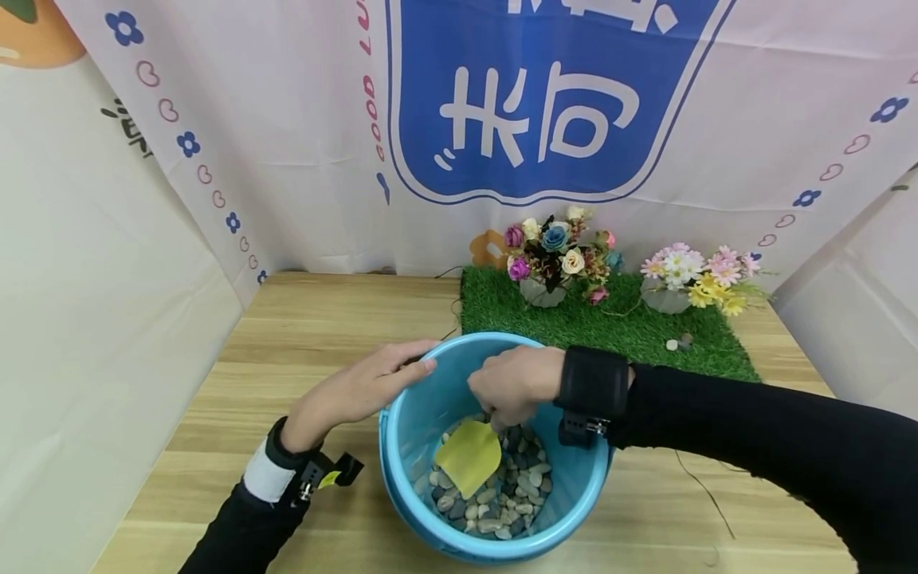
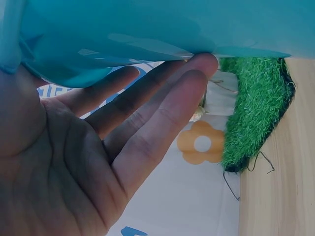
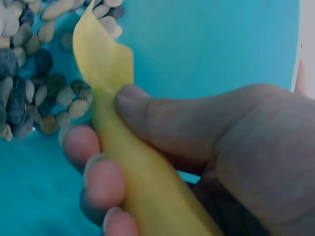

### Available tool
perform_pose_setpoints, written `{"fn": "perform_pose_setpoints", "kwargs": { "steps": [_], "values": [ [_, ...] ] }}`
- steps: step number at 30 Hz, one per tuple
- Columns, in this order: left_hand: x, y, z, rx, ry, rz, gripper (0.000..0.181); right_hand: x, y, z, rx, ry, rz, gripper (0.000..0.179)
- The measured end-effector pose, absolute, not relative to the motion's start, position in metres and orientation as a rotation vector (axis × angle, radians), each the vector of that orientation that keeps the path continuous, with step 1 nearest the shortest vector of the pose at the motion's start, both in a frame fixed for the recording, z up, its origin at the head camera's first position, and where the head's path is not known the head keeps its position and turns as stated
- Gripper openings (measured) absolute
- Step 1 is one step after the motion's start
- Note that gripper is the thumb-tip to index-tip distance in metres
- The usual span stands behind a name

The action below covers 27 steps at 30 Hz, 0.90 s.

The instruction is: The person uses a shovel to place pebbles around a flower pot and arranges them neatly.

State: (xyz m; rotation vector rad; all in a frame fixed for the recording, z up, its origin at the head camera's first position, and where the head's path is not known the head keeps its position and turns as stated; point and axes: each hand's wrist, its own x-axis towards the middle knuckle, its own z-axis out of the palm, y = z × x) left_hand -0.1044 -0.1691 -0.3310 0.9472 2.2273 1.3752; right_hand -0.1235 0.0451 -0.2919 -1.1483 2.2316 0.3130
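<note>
A light blue bucket [image 1: 574, 522] stands on the wooden table, with grey, white and dark pebbles [image 1: 495, 510] over its bottom. Inside it, my right hand [image 1: 512, 383] grips the handle of a yellow toy shovel [image 1: 469, 458]; the blade hangs tilted just above or on the pebbles. In the right wrist view the thumb lies along the yellow handle [image 3: 142, 172] and the fingers curl round it. My left hand [image 1: 366, 387] holds the bucket's left rim, thumb over the edge, long fingers fairly straight along the outer wall in the left wrist view.
Behind the bucket lies a green turf mat [image 1: 495, 307] bearing two pots of artificial flowers, one mixed [image 1: 555, 255], one pink and yellow [image 1: 699, 275]. Two small stones [image 1: 677, 343] rest on the mat. A printed cloth [image 1: 315, 159] hangs at the back.
</note>
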Motion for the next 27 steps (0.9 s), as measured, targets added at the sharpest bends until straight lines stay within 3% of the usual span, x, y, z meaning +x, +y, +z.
{"fn": "perform_pose_setpoints", "kwargs": {
  "steps": [2, 7, 12, 21, 27],
  "values": [
    [-0.101, -0.167, -0.324, 0.947, 2.215, 1.384, 0.035, -0.123, 0.045, -0.292, -1.139, 2.288, 0.334, 0.015],
    [-0.097, -0.163, -0.311, 0.956, 2.200, 1.399, 0.034, -0.120, 0.044, -0.294, -1.129, 2.352, 0.343, 0.014],
    [-0.101, -0.166, -0.321, 0.959, 2.210, 1.390, 0.035, -0.120, 0.044, -0.298, -1.123, 2.306, 0.313, 0.010],
    [-0.109, -0.171, -0.339, 0.975, 2.217, 1.382, 0.035, -0.125, 0.046, -0.300, -1.217, 2.202, 0.233, 0.039],
    [-0.110, -0.171, -0.339, 0.976, 2.230, 1.373, 0.034, -0.119, 0.044, -0.301, -1.307, 2.301, 0.357, 0.012]
  ]
}}
